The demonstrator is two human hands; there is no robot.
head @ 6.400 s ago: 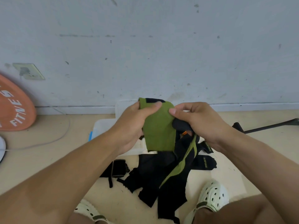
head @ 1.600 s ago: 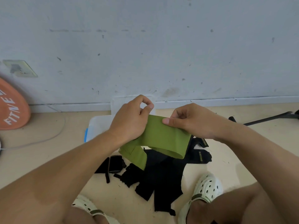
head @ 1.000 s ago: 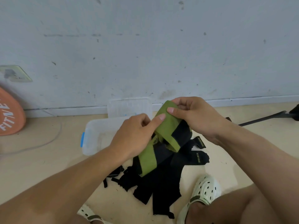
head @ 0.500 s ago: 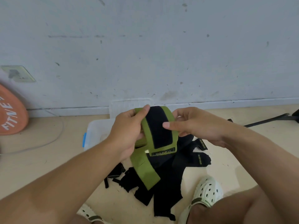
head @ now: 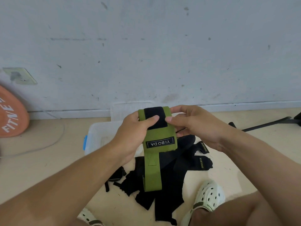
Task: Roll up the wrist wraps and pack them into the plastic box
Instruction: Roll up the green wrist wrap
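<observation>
Above the box (head: 97, 137), we're gripping the green wrap (head: 158, 137) with both hands, left (head: 130, 136) and right (head: 195, 126), rolling just starting; black wraps (head: 164, 181) lying unrolled on the floor, nothing visibly packed yet.

Black wraps (head: 164, 173) cluttered the near floor; plastic box (head: 97, 137) sat open just left, bare floor further left.

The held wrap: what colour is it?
Olive green wrap with a black patch; head view.
</observation>
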